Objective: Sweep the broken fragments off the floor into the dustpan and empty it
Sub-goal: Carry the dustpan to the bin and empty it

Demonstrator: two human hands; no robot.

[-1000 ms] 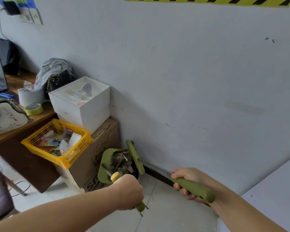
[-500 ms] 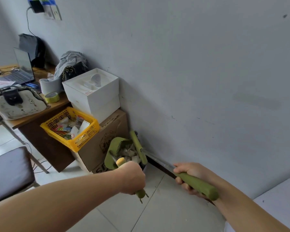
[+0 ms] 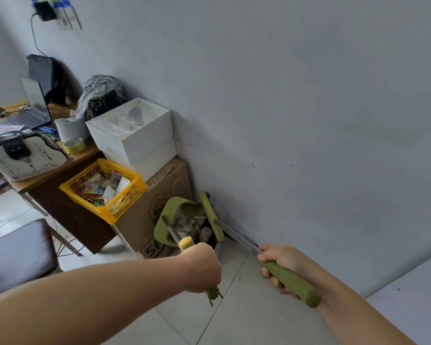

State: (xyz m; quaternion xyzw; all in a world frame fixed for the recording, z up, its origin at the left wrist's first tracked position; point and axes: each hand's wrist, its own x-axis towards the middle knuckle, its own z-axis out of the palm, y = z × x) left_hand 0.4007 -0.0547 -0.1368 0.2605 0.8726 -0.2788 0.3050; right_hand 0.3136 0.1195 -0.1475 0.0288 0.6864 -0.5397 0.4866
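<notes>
The right hand's fingers point(image 3: 266, 272) curl tightly under the thick olive-green plastic grip of a broom point(image 3: 291, 282). From this right hand point(image 3: 280, 263) a thin metal shaft runs forward to the broom's long green head point(image 3: 210, 215), which stands at the right edge of the pan, close to the grey wall point(image 3: 309, 120). The left hand point(image 3: 202, 268) is a closed fist round the yellow-capped handle of a green plastic dustpan point(image 3: 169, 215); its fingers are hidden behind the knuckles, but the grip looks firm.

The pan is held off the floor and tilted, beside a brown cardboard box point(image 3: 144, 210). Pale, whitish broken fragments point(image 3: 190, 225) lie heaped inside it. Just under its lower lip is a dark shape point(image 3: 213, 241) that may be a bin; I cannot tell for sure.

The pale floor tiles point(image 3: 246, 307) in view show no fragments, so the sweeping looks done. What seems to be left is the emptying: the load is in the pan, and the tipping appears to be under way, not finished.
</notes>
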